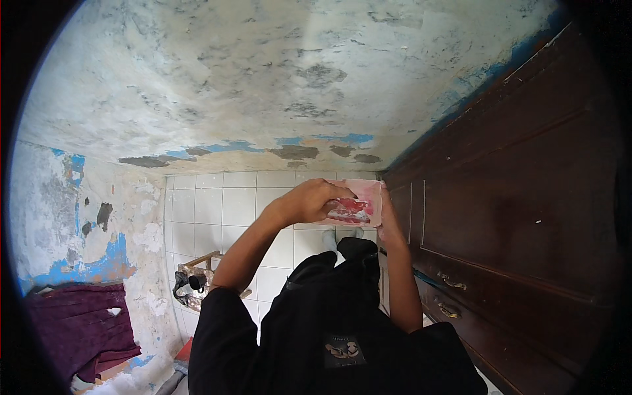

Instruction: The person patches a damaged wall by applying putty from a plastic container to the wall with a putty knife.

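Observation:
My left hand (315,199) is closed on a flat red tool (349,208) smeared with white, over a pale pink plastic container (370,204); its fingertips are partly hidden. The container is stained pink and white inside. My right hand (388,220) grips it at the right side, with most of its fingers hidden behind it. Both hands are held out in front of my dark shirt, above the tiled floor.
A patchy, peeling wall (224,92) stands ahead, another (99,197) at left with purple cloth (72,322). A wooden stool (204,260) with a dark cup (196,283) stands low at left. A dark wooden cabinet (500,217) runs along the right. My feet (330,238) are below.

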Demonstrator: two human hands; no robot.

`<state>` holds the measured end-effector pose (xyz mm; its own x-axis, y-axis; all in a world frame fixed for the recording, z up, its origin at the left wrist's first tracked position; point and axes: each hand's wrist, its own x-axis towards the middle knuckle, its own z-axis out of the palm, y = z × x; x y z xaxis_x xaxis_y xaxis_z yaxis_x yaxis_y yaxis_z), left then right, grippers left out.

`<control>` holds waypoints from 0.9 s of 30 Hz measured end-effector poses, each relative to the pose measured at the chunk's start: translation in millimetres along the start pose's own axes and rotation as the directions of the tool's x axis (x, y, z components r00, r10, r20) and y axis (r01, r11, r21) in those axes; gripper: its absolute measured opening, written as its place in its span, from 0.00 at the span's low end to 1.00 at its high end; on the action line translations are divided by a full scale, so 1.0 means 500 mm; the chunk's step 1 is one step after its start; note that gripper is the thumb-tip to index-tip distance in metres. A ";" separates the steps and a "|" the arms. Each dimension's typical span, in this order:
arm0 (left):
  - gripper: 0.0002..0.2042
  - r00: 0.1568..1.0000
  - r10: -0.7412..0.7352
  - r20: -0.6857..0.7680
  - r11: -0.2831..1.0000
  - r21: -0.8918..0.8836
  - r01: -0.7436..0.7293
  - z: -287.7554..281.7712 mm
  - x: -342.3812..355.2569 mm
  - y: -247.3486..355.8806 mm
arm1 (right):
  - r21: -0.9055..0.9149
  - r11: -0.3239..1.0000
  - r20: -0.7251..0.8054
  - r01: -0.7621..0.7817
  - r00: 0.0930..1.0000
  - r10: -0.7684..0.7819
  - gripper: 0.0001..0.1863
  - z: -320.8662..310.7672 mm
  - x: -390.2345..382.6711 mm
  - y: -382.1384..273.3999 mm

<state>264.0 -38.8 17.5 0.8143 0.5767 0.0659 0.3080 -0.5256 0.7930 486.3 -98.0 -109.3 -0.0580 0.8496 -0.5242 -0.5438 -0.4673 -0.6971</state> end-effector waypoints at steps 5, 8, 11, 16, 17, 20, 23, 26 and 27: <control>0.19 0.990 -0.122 0.076 0.982 -0.139 0.131 -0.031 -0.010 -0.035 | -0.036 0.998 -0.032 -0.056 0.998 0.055 0.37 -0.008 0.006 -0.001; 0.16 0.977 -0.209 0.043 0.962 -0.168 0.214 -0.041 -0.018 -0.045 | -0.082 0.996 -0.034 -0.032 0.999 0.030 0.37 -0.033 0.023 0.010; 0.13 0.959 -0.274 -0.080 0.916 -0.327 0.234 -0.023 -0.038 -0.059 | -0.080 0.995 0.000 0.055 0.998 -0.056 0.37 -0.066 0.029 0.028; 0.13 0.682 -0.649 -0.338 0.447 -0.894 -0.019 0.075 -0.061 -0.170 | 0.021 0.997 -0.001 0.079 0.997 -0.079 0.36 -0.136 0.022 0.029; 0.14 0.549 -0.746 -0.378 0.356 -0.922 -0.151 0.095 -0.063 -0.199 | 0.031 0.995 0.008 0.090 0.996 -0.090 0.35 -0.143 0.020 0.028; 0.13 0.375 -0.840 -0.393 0.289 -0.907 -0.305 0.146 -0.071 -0.299 | 0.006 1.000 -0.057 0.017 0.998 -0.017 0.35 -0.132 -0.008 0.004; 0.13 0.308 -0.890 -0.335 0.162 -0.866 -0.472 0.170 -0.025 -0.382 | 0.008 0.998 -0.083 0.068 0.994 -0.067 0.36 -0.165 -0.002 -0.008; 0.13 0.249 -0.898 -0.364 0.143 -0.774 -0.617 0.171 0.033 -0.462 | 0.022 0.997 -0.100 0.072 0.993 -0.070 0.34 -0.162 0.001 -0.030; 0.11 0.173 -0.906 -0.387 0.184 -0.726 -0.662 0.162 0.061 -0.474 | 0.018 0.997 -0.094 0.072 0.993 -0.070 0.34 -0.163 0.007 -0.042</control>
<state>255.8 52.8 -217.5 -0.3289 0.8178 -0.4724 -0.8399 -0.0245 0.5422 565.6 -105.2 -136.5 0.0589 0.8535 -0.5177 -0.5611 -0.4006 -0.7243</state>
